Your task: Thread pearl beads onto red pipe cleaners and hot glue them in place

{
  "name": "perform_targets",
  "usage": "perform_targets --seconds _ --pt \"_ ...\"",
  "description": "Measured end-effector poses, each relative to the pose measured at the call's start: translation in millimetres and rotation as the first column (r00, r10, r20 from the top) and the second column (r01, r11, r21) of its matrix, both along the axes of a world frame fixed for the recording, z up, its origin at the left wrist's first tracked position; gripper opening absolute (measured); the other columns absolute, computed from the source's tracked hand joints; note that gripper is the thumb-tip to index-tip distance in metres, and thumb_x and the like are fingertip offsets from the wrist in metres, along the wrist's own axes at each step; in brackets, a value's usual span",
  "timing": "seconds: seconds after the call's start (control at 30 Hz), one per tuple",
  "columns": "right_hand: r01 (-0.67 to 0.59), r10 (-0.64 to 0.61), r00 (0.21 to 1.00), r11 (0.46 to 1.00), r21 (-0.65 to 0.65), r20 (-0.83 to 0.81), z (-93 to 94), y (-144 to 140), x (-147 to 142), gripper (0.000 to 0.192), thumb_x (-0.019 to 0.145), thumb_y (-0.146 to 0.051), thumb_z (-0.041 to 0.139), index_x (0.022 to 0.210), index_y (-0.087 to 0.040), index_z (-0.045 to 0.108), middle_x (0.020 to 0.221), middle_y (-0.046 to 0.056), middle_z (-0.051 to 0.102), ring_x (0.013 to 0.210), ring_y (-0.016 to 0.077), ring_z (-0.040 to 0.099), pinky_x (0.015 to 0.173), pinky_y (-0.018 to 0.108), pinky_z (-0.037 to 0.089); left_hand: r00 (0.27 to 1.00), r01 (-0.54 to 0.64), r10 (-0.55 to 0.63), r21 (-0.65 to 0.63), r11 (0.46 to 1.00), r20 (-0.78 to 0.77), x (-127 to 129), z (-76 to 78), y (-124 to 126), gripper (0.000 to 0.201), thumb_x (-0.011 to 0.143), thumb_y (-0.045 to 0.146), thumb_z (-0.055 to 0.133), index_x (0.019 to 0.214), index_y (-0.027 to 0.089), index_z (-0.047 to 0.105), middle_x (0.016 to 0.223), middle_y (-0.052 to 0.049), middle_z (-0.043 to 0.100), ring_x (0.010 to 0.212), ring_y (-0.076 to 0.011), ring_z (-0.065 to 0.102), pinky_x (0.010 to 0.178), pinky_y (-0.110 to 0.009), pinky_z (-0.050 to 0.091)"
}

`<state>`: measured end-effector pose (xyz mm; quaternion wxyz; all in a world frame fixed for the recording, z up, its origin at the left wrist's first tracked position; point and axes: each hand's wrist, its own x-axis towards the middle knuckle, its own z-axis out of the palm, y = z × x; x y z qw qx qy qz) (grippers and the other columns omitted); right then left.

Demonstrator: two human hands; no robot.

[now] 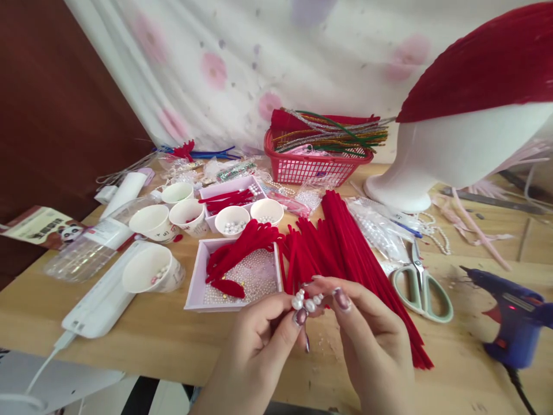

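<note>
Soft, diffuse light with stretched edges

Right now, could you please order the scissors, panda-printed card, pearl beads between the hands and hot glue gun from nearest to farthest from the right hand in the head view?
1. Pearl beads: at the right hand, on its left.
2. Scissors: close by, on the right.
3. Hot glue gun: farther right.
4. Panda-printed card: far left.

Smooth, glossy and pearly on the beads. Matt and velvety along the red stems. Grained wood across the bench. Thin, paper-like matt in the cups. Bright metal and smooth plastic in the scissors. Latticed plastic around the basket. Shiny film on the bead bag. Soft cloth in the curtain.
</note>
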<state>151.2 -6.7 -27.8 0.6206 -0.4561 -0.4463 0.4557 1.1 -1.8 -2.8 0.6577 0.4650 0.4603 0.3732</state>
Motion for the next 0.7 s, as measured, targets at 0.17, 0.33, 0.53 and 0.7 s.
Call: perform_targets --seconds 0.17,0.33,0.53,0.7 --pt "-0.031 0.032 0.998 0.999 0.023 -0.052 -1.8 -3.4 1.3 0.008 0.097 -0.032 0.076 0.099 -0.035 0.083 0.096 -0.007 0.08 0.08 0.0061 0.074 0.081 0.007 0.058 1.0 0.011 -0.011 -0.021 1.0 0.003 1.2 2.1 0.4 0.033 0.094 0.046 0.062 0.08 0.018 0.072 0.069 0.003 0.051 0.064 -0.0126 0.04 0.062 -0.028 0.033" --pt "-0.039 0.04 0.999 0.999 0.019 -0.01 -1.4 -4.3 4.4 0.011 0.096 -0.026 0.075 0.096 -0.034 0.083 0.098 -0.005 0.078 0.087 0.0078 0.072 0.081 0.009 0.058 0.999 0.007 -0.006 0.025 1.0 -0.038 1.8 4.0 -0.7 0.031 0.095 0.043 0.058 0.076 0.02 0.063 0.07 0.003 0.052 0.067 -0.0139 0.045 0.064 -0.028 0.034" --pt "-0.105 0.105 0.994 0.994 0.015 -0.01 1.5 -0.6 5.5 0.013 0.096 -0.032 0.076 0.105 -0.038 0.083 0.109 -0.006 0.08 0.099 0.0082 0.074 0.087 0.007 0.055 0.996 0.036 -0.031 0.065 0.997 -0.085 2.5 3.2 -0.2 0.031 0.098 0.04 0.054 0.075 0.02 0.058 0.071 0.002 0.052 0.068 -0.0146 0.048 0.064 -0.029 0.036" --pt "-0.125 0.125 0.992 0.992 0.013 -0.002 3.9 -2.0 2.9 0.01 0.094 -0.028 0.078 0.096 -0.036 0.084 0.111 -0.004 0.079 0.104 0.0107 0.072 0.092 0.013 0.056 0.984 0.067 -0.032 0.198 0.978 -0.175 4.3 -0.1 -1.2 0.028 0.1 0.034 0.052 0.077 0.021 0.061 0.079 -0.001 0.062 0.075 -0.0163 0.057 0.072 -0.029 0.043"
